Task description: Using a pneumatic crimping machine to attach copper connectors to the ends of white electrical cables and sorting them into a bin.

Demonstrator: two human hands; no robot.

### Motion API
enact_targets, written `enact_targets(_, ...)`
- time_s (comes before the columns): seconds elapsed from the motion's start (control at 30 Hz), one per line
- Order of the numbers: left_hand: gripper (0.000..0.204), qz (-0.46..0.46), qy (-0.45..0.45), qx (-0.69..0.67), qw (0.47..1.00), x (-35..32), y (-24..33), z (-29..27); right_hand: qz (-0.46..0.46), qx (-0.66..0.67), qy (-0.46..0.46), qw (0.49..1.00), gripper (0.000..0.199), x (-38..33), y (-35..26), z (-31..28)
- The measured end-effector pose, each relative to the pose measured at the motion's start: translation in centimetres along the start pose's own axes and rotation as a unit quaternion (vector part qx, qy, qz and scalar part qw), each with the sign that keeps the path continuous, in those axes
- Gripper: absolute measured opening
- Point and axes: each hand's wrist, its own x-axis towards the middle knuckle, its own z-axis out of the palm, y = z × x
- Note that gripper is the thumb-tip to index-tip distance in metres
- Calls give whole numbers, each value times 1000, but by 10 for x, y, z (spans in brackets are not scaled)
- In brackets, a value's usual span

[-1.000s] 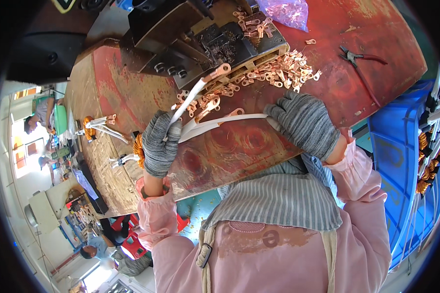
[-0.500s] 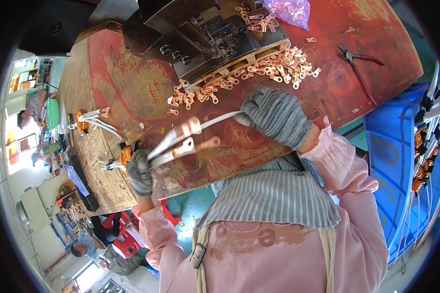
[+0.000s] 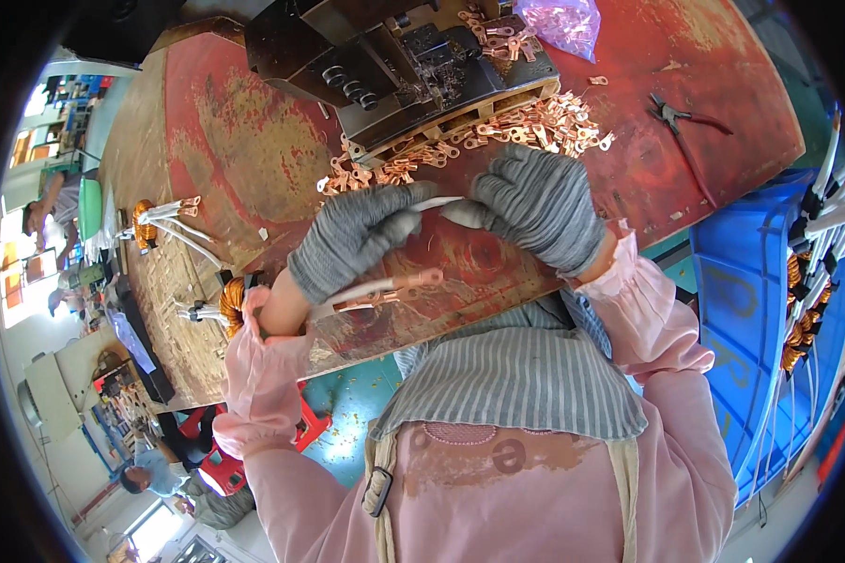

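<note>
Both my hands wear grey knit gloves over a worn red metal table (image 3: 253,141). My left hand (image 3: 357,235) and my right hand (image 3: 535,202) pinch the same white sleeved wire (image 3: 438,203) between them. More white wires tipped with copper lugs (image 3: 394,286) stick out below my left hand, near a copper-wound coil (image 3: 232,305) at my left wrist. A heap of loose copper lugs (image 3: 535,122) lies just beyond my hands, in front of a dark metal press tool (image 3: 413,66).
Pliers (image 3: 676,117) lie at the table's right end. A clear bag of lugs (image 3: 563,19) sits at the back. Two more wired coils (image 3: 150,220) rest on the bench to the left. A blue crate (image 3: 770,310) with coils stands on the right. People work far left.
My left hand has come up from the table's left edge to meet my right hand at the middle; both now grip one white wire. The lug-tipped wires moved with it.
</note>
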Motion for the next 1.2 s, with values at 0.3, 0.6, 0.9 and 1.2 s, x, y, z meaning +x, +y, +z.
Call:
enact_targets(0.3,24,108,122,65,985,21,7,8,132,-107,-82,982,24,-21,38,-5)
enact_targets(0.6,20,132,68,-6,989,32,14,12,111,-94,-95,985,19,-16,37,2)
enact_targets(0.9,20,99,76,-56,991,33,18,10,186,314,-18,931,15,-17,25,0)
enact_targets(1.2,19,81,94,-41,991,26,17,10,272,637,-113,712,24,0,28,-15)
